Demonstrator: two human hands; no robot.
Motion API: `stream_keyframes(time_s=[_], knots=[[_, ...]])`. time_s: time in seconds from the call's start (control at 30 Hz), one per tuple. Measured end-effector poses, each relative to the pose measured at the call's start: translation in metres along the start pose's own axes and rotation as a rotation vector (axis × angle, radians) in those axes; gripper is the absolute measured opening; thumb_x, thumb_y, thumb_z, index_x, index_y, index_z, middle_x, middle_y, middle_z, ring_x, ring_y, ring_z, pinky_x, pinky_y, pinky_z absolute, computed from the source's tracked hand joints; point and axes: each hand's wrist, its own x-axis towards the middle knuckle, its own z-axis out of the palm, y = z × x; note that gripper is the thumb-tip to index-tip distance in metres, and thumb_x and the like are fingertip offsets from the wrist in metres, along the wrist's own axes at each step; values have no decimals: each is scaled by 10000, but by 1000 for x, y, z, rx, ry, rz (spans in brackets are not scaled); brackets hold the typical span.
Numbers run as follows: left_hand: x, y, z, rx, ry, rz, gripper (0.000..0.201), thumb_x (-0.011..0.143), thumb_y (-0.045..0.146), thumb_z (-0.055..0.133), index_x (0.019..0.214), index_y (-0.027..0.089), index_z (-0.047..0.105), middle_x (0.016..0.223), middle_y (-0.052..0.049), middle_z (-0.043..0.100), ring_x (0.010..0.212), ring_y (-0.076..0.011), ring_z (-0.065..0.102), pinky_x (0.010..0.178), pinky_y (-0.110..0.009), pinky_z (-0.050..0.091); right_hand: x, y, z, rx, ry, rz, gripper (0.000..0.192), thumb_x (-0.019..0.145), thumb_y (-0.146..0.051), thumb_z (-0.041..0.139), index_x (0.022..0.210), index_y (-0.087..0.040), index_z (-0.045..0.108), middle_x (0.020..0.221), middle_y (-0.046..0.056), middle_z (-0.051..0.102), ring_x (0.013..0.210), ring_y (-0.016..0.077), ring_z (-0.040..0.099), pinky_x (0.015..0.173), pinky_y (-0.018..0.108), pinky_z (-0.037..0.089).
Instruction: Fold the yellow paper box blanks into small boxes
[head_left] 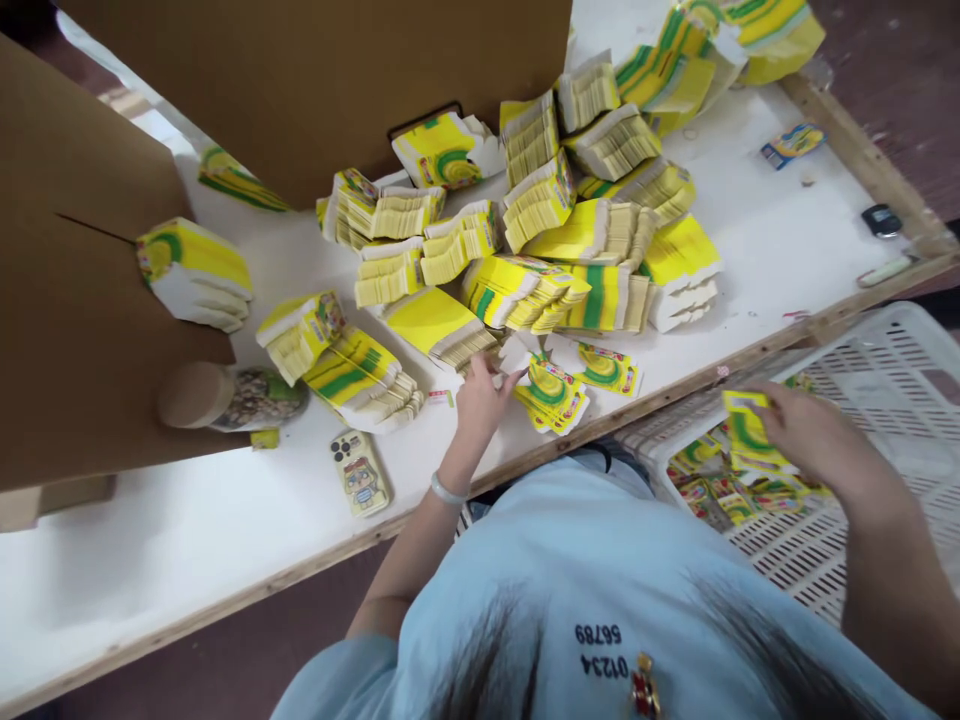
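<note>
Right hand (814, 432) clamped on a yellow-green carton (747, 425), thumb and fingers gripping its side, held over a white slotted basket (787, 578) beside the tabletop (247, 520); more small packs (739, 500) lie jumbled inside. Left hand (481, 398), bracelet (448, 490) on wrist, is at the left edge of a small fanned pile of flat cartons (553, 392) near the tabletop's front edge; thumb and finger look close together, can't tell if they pinch one. Another flat carton (609, 368) just right of the pile. Behind: many bundled carton stacks (532, 285), yellow, green and white, some leaning on each other. Phone (361, 472) lies left of the left hand, lidded jar (232, 397) on its side farther left, touching a big cardboard box (82, 290).
</note>
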Motion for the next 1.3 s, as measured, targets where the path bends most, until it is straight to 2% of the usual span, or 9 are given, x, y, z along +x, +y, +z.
stream_keyframes(time_s=[0.13, 0.37, 0.6, 0.73, 0.83, 0.9, 1.03, 1.17, 1.3], knots=[[17, 2, 7, 115, -10, 138, 289, 1018, 410, 552, 1001, 152, 680, 993, -125, 749, 861, -230, 711, 674, -273, 431, -9, 4, -11, -310, 64, 57, 555, 987, -469, 486, 1424, -140, 578, 1105, 284, 735, 1005, 452, 730, 795, 574, 577], [5, -6, -28, 173, 83, 240, 460, 1079, 395, 364, 1022, 143, 744, 909, -123, 717, 719, -190, 653, 592, -274, 355, 25, -148, 36, 386, 349, -584, 430, 1013, -394, 505, 1390, -211, 599, 1270, 148, 717, 1230, 326, 652, 1109, 564, 495], [-29, 10, -54, -352, 225, 292, 613, 1049, 563, 362, 691, 178, 679, 598, -22, 559, 564, -140, 524, 591, -276, 386, 42, -246, 83, 690, 469, -881, 492, 1002, -450, 545, 1423, -196, 537, 1258, 159, 697, 1227, 323, 634, 1121, 576, 479], [-37, 13, -48, -602, 199, 242, 602, 1027, 590, 407, 649, 180, 633, 556, -4, 522, 538, -127, 495, 570, -267, 409, 32, -251, 87, 770, 373, -814, 424, 1048, -467, 423, 1336, -203, 587, 1132, 152, 729, 1032, 282, 690, 956, 479, 571], [-39, 13, -30, -740, 124, 409, 562, 931, 670, 551, 1214, 199, 669, 1136, -131, 709, 1042, -243, 672, 864, -344, 548, 25, -243, 81, 820, 302, -748, 480, 1068, -493, 294, 1321, -221, 597, 1159, 147, 727, 1087, 273, 689, 972, 456, 566], [-41, 17, -15, -800, 25, 527, 879, 853, 688, 657, 1561, 265, 353, 1587, -191, 418, 1401, -331, 503, 1094, -457, 485, 21, -239, 78, 869, 273, -694, 545, 1063, -527, 224, 1324, -236, 605, 1182, 145, 722, 1165, 282, 672, 1002, 466, 555], [-51, 27, 6, -840, -86, 560, 948, 954, 588, 575, 1644, 351, -30, 1739, -175, -5, 1528, -355, 360, 1188, -488, 415, 17, -237, 78, 951, 315, -613, 585, 1041, -595, 221, 1269, -267, 649, 1199, 129, 721, 1236, 304, 643, 1074, 495, 514], [-59, 28, 6, -658, -16, 562, 682, 1024, 507, 471, 1629, 307, 227, 1716, -156, 161, 1585, -356, 229, 1235, -518, 354, 15, -238, 81, 943, 341, -557, 483, 1064, -510, 276, 1233, -266, 657, 1132, 105, 753, 1173, 282, 684, 1210, 522, 392], [-60, 19, 1, -576, 130, 425, 405, 1078, 385, 352, 1375, 228, 577, 1394, -163, 540, 1344, -262, 546, 1130, -475, 477, 15, -237, 86, 978, 385, -409, 412, 1005, -533, 488, 1191, -205, 654, 1081, 136, 767, 1034, 286, 734, 1101, 509, 506]])
